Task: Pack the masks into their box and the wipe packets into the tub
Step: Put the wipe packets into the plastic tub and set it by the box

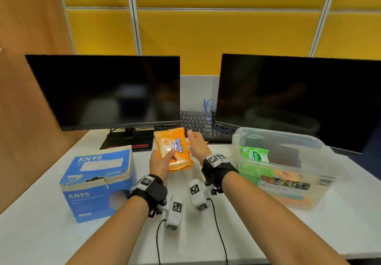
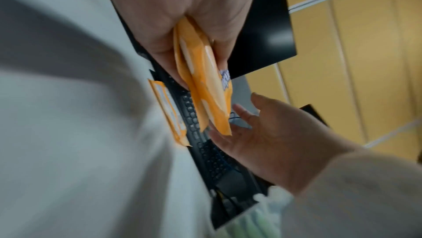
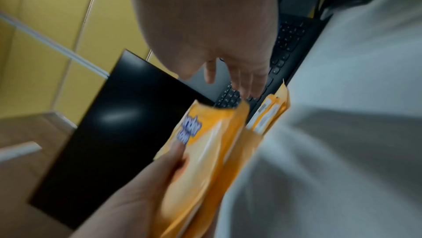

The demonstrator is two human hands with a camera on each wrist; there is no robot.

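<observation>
My left hand (image 1: 161,161) grips two stacked orange wipe packets (image 1: 172,149) by their near end, lifted above the table; the grip shows close up on the packets (image 2: 205,88) in the left wrist view. My right hand (image 1: 196,144) is open, fingers straight, just right of the packets and holding nothing. A third orange packet (image 2: 169,113) lies on the table by the keyboard, also the flat packet (image 3: 269,113) in the right wrist view. The clear tub (image 1: 309,147) at right holds a green packet (image 1: 254,154) and orange ones. The blue KN95 box (image 1: 97,184) stands at left, its top flap ajar.
Two dark monitors (image 1: 107,91) (image 1: 299,99) stand at the back with a black keyboard (image 1: 198,122) and blue cable between them. A brown partition closes the left side. The white table (image 1: 61,240) runs to its front edge near me.
</observation>
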